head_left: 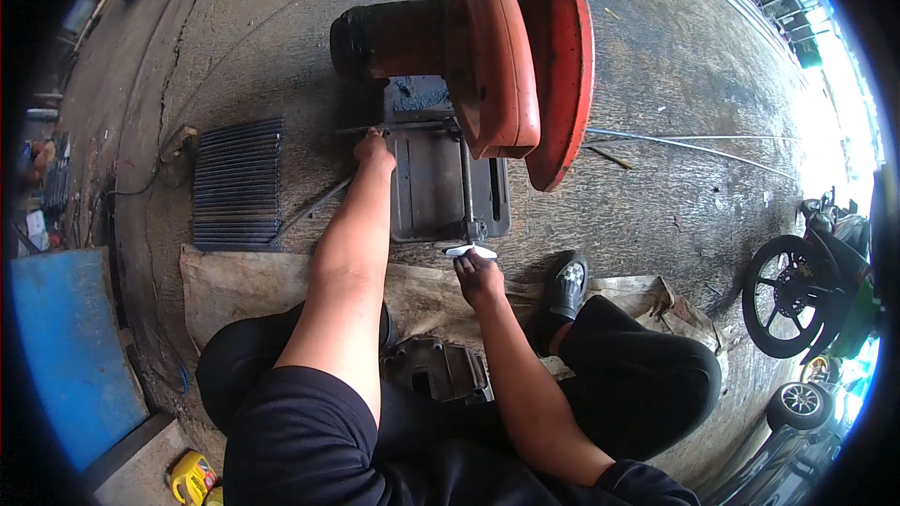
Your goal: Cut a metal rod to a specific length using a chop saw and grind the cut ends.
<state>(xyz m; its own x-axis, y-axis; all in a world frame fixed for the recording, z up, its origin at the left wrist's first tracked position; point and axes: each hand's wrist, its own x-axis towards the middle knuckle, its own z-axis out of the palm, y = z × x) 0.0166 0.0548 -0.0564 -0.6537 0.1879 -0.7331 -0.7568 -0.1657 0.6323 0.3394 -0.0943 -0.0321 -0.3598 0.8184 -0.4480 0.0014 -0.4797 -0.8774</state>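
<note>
Cloth sleeve [305,426]; right fingers [467,264] on tapered handle [485,251].

There's room to reach low over the grey base plate [427,192], between the person's left forearm [354,225] and the clamp screw [467,178]; farther on, the red saw body [497,75] overhangs the way, and leftward a stack of grey bars [237,187] blocks the floor [656,84]

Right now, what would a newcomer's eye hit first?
Probably the big red-orange saw, top centre, over its dark base plate. Next, the right hand on a pale handle just below that plate. Then the blue panel, lower left, and the motorcycle, far right.
</note>
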